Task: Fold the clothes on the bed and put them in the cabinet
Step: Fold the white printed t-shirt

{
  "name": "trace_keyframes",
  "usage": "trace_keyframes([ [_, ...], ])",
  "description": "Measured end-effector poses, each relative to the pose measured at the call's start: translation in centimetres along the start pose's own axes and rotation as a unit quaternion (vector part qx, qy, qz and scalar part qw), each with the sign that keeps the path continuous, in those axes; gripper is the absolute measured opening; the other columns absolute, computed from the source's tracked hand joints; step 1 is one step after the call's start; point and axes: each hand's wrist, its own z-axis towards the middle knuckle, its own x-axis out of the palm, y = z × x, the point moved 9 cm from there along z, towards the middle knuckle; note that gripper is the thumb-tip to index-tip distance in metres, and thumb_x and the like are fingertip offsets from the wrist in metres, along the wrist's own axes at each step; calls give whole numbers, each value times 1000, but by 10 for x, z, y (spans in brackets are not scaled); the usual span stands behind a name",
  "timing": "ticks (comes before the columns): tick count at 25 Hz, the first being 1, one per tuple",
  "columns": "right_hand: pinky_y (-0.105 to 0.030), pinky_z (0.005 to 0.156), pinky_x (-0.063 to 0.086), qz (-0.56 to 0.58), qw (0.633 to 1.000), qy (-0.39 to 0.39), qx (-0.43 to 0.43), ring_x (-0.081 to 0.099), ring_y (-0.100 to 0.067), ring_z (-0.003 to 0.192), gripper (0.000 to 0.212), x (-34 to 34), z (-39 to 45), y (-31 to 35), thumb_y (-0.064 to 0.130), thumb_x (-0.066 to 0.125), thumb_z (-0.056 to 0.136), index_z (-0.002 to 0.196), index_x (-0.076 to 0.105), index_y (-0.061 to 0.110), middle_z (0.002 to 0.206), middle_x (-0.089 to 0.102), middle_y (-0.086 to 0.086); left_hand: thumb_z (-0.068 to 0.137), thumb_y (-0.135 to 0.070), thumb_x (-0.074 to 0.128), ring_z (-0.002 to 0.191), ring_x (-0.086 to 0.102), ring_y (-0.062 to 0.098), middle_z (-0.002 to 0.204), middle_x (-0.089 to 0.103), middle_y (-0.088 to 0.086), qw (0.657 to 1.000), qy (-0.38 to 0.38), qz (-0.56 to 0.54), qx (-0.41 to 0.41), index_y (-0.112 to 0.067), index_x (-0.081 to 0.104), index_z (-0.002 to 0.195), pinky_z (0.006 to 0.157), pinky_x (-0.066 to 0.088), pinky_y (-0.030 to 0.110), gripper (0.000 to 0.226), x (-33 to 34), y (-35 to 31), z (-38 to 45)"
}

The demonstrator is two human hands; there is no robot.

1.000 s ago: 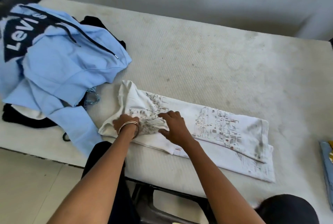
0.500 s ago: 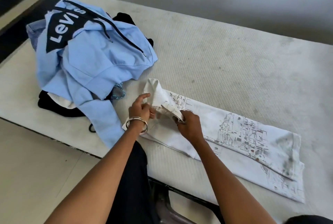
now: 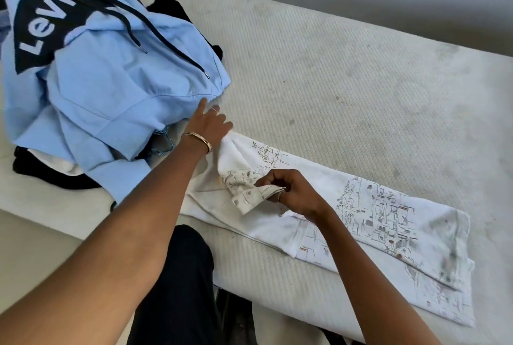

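One garment only looked partway folded: the white printed cotton garment with grey line drawings (image 3: pixel 374 214) lay as a long narrow strip along the near edge of the pale quilted mattress of the bed (image 3: pixel 347 72), not yet brought down into a compact bundle. Nearest me, the right hand (image 3: pixel 288 191) had its fingers curled round a small flap of that cloth, perhaps a cuff or hem, lifted a little off the rest. Just past it, the left hand (image 3: pixel 211 122), wearing a thin gold bangle (image 3: pixel 197 141), was spread with straight fingers, holding nothing, its fingertips at the hem of the light blue hooded sweatshirt with the dark logo panel (image 3: pixel 111 72). That sweatshirt sat crumpled on top of the heap, over a black garment (image 3: pixel 172 8) and a bit of white cloth (image 3: pixel 58 164), all unfolded. I judged the job barely begun: most of the pile remained, and no cabinet was in sight, so nothing appeared put away.
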Motion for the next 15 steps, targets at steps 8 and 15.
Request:
trace_keyframes([
  [8,-25,51,41,-130,989,38,55,53,-13,62,19,26,0,-44,14,78,75,80,60,8,75,62,-6,71,-7,41,72,60,26,75,60,5,990,-138,0,-18,-22,65,60,71,51,40,30,1,27,-29],
  [15,-38,61,40,-350,929,-30,-114,58,-35,72,18,69,2,9,23,55,79,92,53,10,78,62,-9,96,-11,39,119,51,30,135,53,3,972,-7,-171,163,-22,55,134,90,46,40,42,24,-37,-37],
])
